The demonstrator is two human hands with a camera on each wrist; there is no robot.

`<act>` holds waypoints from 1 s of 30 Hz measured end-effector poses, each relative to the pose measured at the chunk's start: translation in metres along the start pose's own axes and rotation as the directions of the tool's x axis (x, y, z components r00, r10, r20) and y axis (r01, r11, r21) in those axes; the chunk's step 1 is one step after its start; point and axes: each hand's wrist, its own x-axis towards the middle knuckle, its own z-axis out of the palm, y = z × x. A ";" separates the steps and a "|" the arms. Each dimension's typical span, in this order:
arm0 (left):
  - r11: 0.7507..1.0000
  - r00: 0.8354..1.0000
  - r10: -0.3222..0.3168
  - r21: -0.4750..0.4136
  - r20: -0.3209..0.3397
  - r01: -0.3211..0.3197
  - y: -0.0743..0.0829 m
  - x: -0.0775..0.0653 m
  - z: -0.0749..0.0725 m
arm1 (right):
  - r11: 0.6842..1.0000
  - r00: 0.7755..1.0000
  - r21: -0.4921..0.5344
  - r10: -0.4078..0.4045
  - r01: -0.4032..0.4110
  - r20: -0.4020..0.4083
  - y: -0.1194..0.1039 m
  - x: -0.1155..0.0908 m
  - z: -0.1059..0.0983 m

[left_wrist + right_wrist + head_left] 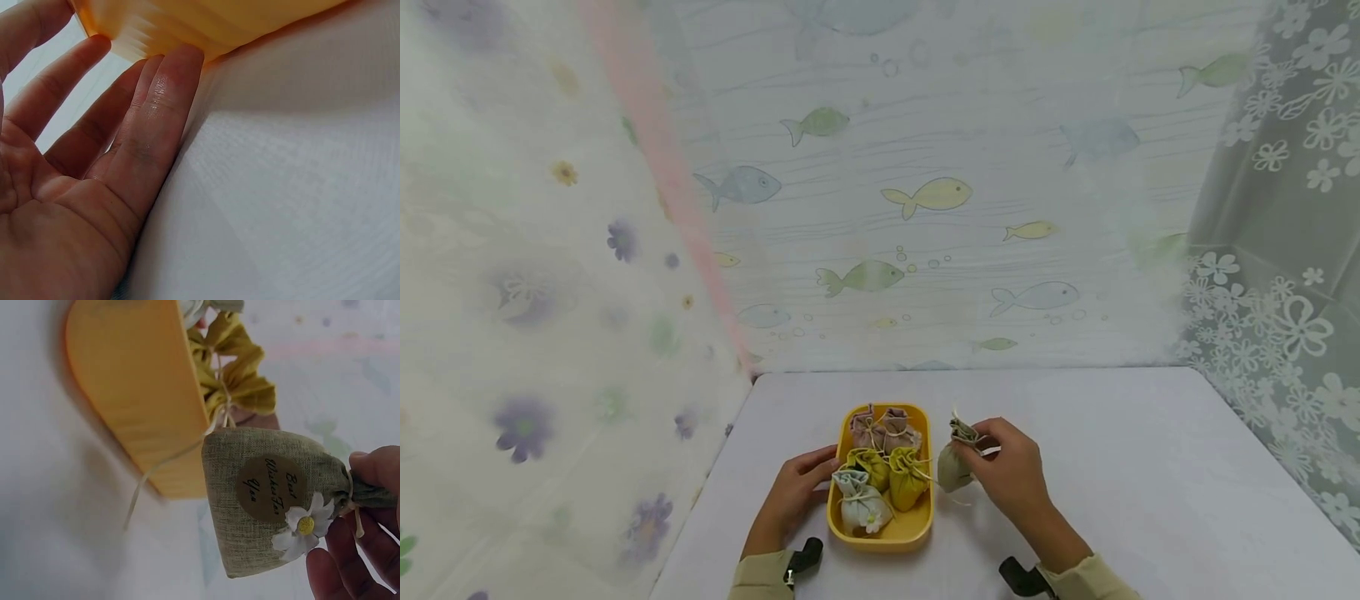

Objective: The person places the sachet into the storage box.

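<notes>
My right hand [1017, 468] pinches a green drawstring sachet [953, 468] by its gathered neck, just right of the yellow tray [880, 546]. In the right wrist view the sachet [250, 487] shows a round "Best Wishes For You" label and a white daisy. Straight fingers of my left hand [793, 496] touch the tray's left side; the left wrist view shows the fingertips against its wall [250, 25]. Inside the tray lie two pinkish sachets [898, 433] at the back, two mustard ones [907, 479] in the middle and a pale one [861, 504] with a flower in front.
A white-covered table [1120, 467] lies beneath everything. Behind it hangs a curtain [925, 317] printed with fish, with a flowered sheet [587, 350] on the left and a lacy flowered curtain [1292, 333] on the right. A light cord [150, 475] trails beside the tray.
</notes>
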 end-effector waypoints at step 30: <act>1.000 0.998 -0.012 0.019 -0.054 0.013 0.004 -0.006 0.005 | 0.981 0.983 0.188 -0.080 0.047 0.167 -0.046 -0.028 0.042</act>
